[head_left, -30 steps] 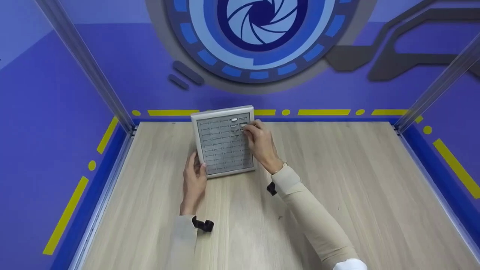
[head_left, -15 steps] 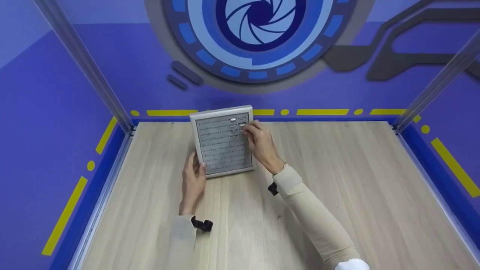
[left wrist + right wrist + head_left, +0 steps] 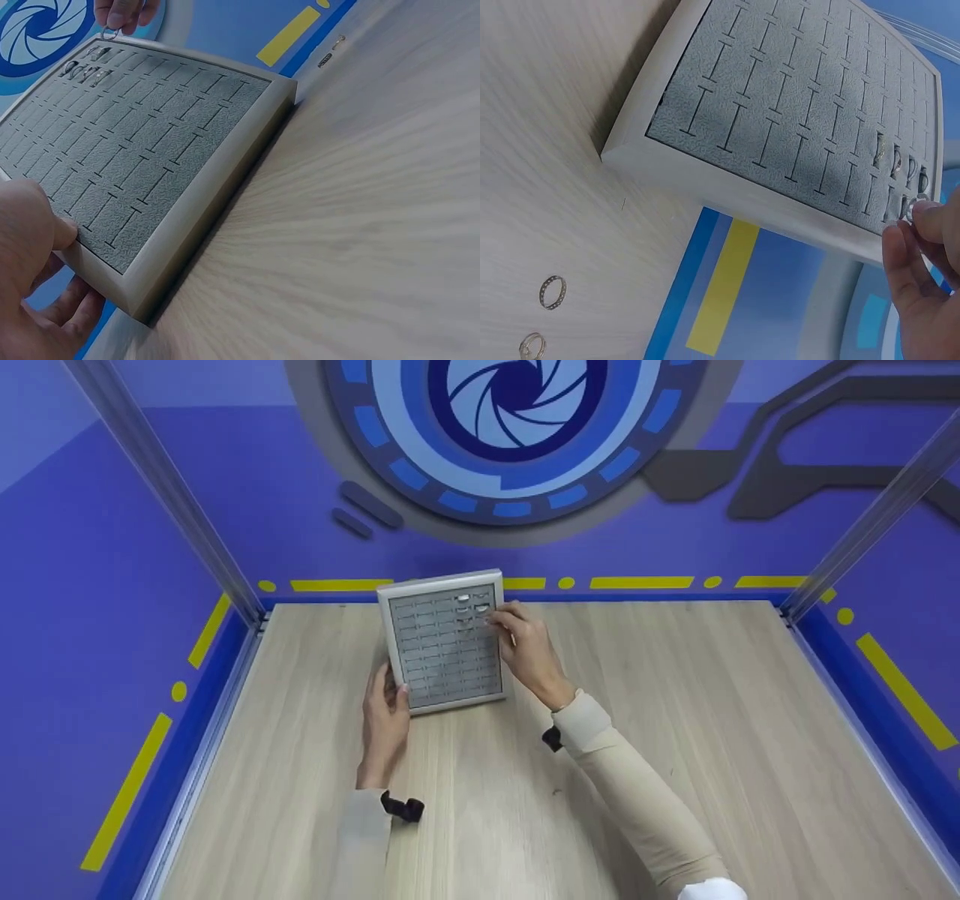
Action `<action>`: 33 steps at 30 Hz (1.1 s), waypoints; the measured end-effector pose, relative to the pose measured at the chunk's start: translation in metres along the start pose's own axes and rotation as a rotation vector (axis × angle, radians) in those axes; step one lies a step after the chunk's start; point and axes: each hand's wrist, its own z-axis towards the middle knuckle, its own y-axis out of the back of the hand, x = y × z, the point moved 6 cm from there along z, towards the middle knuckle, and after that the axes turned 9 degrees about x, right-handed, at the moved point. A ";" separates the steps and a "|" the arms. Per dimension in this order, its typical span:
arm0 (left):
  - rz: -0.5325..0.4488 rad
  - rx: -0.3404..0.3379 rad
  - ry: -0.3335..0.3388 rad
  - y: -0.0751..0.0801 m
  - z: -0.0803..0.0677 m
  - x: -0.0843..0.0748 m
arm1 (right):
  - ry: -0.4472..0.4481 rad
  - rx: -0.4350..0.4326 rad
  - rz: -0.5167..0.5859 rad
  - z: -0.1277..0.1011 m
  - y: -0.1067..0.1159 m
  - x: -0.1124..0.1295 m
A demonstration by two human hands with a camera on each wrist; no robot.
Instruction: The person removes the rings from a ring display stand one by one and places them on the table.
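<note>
Tray (image 3: pixel 446 660) blocks the back middle; tabletop (image 3: pixel 720 690) rightward seems passable

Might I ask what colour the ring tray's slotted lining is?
The slotted lining is grey, clearest in the right wrist view.

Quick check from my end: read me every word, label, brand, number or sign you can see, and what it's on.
Readable text: none in any view.
Back wall: a shutter-like emblem and yellow dashes, no lettering.
Ring tray: slots only, no visible marking.
Loose rings and black wrist mounts: too small to tell.
</note>
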 end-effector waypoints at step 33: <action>0.003 0.004 0.015 0.000 0.000 0.002 | 0.038 -0.002 -0.022 -0.041 0.039 -0.027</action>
